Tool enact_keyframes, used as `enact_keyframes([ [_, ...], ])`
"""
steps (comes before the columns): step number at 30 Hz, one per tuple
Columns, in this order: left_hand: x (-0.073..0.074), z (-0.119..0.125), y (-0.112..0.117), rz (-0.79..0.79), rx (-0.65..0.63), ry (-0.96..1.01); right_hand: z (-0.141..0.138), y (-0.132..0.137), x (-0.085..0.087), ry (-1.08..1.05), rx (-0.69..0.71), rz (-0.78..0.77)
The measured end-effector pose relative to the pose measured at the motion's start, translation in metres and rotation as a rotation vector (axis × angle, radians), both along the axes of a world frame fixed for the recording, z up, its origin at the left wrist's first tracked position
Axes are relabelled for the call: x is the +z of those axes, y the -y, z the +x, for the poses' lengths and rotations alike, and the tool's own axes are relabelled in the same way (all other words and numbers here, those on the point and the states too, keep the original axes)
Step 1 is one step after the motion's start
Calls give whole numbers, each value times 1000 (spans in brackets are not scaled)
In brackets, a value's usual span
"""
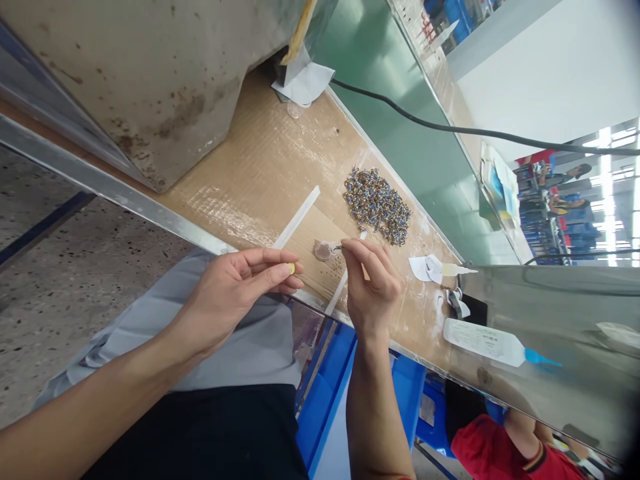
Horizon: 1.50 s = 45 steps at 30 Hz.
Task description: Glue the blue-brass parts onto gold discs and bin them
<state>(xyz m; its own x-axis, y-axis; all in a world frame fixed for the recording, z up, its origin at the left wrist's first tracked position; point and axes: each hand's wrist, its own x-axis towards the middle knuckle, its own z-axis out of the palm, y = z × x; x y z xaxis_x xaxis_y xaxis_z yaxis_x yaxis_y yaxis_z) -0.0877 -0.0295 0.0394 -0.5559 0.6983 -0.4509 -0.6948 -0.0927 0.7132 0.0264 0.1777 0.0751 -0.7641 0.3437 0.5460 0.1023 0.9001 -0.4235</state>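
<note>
My left hand [240,280] pinches a small yellow piece [291,268] between thumb and fingertips, just above the near edge of the cardboard-covered bench [260,167]. My right hand [373,283] is closed around a thin tool, its tip touching a small clear round cap [324,251] on the cardboard. A pile of small blue and gold parts [377,205] lies just beyond the right hand. A long white strip [300,217] lies on the cardboard between my hands.
A stained metal housing [150,87] stands at the left. A black cable [450,127] crosses a green belt [400,87]. A white bottle with a blue nozzle [487,342] and a small glue tube [457,269] lie right. Blue bins [330,393] sit under the bench. A person in red [500,447] sits nearby.
</note>
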Motion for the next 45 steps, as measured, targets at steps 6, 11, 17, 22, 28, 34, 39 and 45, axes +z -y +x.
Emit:
enact_keyframes([
  [6,2,-1,0,1,-1,-2,1,-1,2,-49,-6,17],
  [11,3,-1,1,0,-5,-1,1,-1,3,-92,-29,5],
  [17,0,0,0,7,-9,-11,1,2,5,6,-1,29],
  [22,0,0,1,2,-9,-18,2,2,3,13,11,32],
  [28,1,0,0,1,-16,-18,1,1,1,-15,4,45],
  [34,0,0,1,5,-16,-19,4,-1,-1,-10,31,98],
  [39,1,-1,2,6,-17,-29,5,0,0,0,45,93],
  [45,1,-1,1,7,-33,-36,4,0,0,-64,-31,65],
])
